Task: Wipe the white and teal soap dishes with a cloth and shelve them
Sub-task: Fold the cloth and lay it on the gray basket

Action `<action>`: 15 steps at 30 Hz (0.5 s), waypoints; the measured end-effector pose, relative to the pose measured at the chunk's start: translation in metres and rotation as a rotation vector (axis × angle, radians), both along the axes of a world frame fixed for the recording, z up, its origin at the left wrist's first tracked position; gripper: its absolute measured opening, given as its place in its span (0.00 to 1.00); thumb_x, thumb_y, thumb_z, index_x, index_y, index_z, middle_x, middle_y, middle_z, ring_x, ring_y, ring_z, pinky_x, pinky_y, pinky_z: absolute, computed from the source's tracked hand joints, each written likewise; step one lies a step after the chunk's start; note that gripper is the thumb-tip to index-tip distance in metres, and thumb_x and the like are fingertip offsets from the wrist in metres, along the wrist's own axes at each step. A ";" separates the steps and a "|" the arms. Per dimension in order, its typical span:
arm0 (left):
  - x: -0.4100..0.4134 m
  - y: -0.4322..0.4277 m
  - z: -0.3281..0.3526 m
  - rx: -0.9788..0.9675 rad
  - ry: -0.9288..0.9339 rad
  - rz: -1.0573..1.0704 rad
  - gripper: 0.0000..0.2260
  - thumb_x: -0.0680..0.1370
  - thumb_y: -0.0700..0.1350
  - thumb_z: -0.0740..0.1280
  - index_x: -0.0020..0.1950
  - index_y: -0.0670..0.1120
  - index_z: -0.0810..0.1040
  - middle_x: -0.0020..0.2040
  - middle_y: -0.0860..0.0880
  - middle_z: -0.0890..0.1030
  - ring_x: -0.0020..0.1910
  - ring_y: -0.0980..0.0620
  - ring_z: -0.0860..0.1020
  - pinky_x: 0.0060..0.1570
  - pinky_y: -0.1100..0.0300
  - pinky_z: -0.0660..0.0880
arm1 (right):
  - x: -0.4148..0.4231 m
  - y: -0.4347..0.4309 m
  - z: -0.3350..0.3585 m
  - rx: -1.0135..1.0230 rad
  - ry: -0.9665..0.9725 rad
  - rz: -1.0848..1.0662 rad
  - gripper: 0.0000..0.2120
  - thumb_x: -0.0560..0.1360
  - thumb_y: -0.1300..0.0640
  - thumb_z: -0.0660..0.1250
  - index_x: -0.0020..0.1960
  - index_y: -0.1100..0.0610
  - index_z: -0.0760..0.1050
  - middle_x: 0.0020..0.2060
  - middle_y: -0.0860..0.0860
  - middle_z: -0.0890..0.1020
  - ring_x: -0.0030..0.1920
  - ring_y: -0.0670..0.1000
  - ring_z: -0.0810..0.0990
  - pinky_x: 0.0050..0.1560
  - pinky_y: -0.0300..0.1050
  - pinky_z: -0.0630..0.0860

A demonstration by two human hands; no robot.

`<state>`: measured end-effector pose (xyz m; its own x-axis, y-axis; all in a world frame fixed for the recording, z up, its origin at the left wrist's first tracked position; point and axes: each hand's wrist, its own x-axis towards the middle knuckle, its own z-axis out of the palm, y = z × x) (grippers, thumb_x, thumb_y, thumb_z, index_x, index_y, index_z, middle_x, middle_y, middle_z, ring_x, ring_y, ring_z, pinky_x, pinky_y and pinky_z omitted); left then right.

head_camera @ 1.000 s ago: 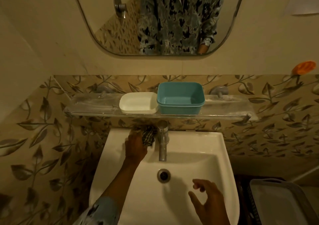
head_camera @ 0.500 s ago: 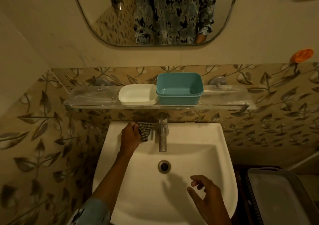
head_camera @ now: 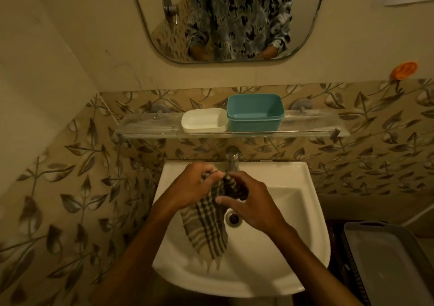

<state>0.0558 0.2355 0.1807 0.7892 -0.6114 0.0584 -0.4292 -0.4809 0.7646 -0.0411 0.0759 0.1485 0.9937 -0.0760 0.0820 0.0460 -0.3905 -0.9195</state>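
Grips of L hand & R hand tight on checked cloth above sink

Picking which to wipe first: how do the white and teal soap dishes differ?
The white soap dish is low and small; the teal soap dish is taller and wider. White sits left, teal right. Both stand upright, seemingly empty, on the glass shelf.

Shelf on the wall above the sink, mirror above the shelf. Left soap dish and right soap dish sit mid-shelf, touching. Tap at the sink's back edge, under the shelf. Left hand and right hand in front of the tap, cloth between them, hanging over the basin left of the drain. Crate right of the sink.
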 end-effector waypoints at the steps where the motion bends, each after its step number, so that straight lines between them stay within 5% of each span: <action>1: -0.004 0.000 0.010 -0.011 0.022 -0.060 0.12 0.78 0.53 0.62 0.35 0.56 0.76 0.31 0.57 0.77 0.31 0.59 0.74 0.34 0.63 0.71 | 0.000 -0.002 0.005 -0.052 -0.025 0.003 0.21 0.66 0.43 0.75 0.57 0.45 0.75 0.49 0.41 0.82 0.50 0.40 0.80 0.50 0.41 0.80; 5: -0.010 0.011 0.042 -0.118 0.059 -0.106 0.12 0.74 0.59 0.60 0.37 0.56 0.78 0.34 0.55 0.78 0.35 0.55 0.76 0.39 0.60 0.73 | -0.007 -0.023 0.017 -0.124 -0.038 0.046 0.08 0.73 0.55 0.72 0.42 0.43 0.76 0.39 0.40 0.81 0.43 0.40 0.80 0.44 0.41 0.78; 8: -0.010 0.022 0.048 -0.165 0.113 -0.123 0.13 0.75 0.58 0.62 0.36 0.53 0.79 0.33 0.55 0.78 0.35 0.59 0.76 0.38 0.63 0.72 | -0.018 -0.044 0.029 0.032 -0.027 0.045 0.03 0.76 0.60 0.68 0.45 0.56 0.80 0.41 0.51 0.83 0.47 0.50 0.81 0.49 0.47 0.79; 15: -0.033 0.010 0.016 -0.369 0.535 -0.415 0.15 0.69 0.50 0.73 0.51 0.44 0.80 0.46 0.44 0.82 0.47 0.48 0.81 0.45 0.58 0.79 | -0.050 -0.064 0.056 0.192 -0.010 -0.014 0.10 0.76 0.66 0.66 0.50 0.52 0.77 0.46 0.47 0.84 0.51 0.47 0.82 0.51 0.41 0.79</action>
<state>0.0226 0.2460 0.1964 0.4779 -0.8784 -0.0093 -0.0448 -0.0349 0.9984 -0.0914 0.0116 0.2043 0.9917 -0.1048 0.0749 0.0517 -0.2086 -0.9766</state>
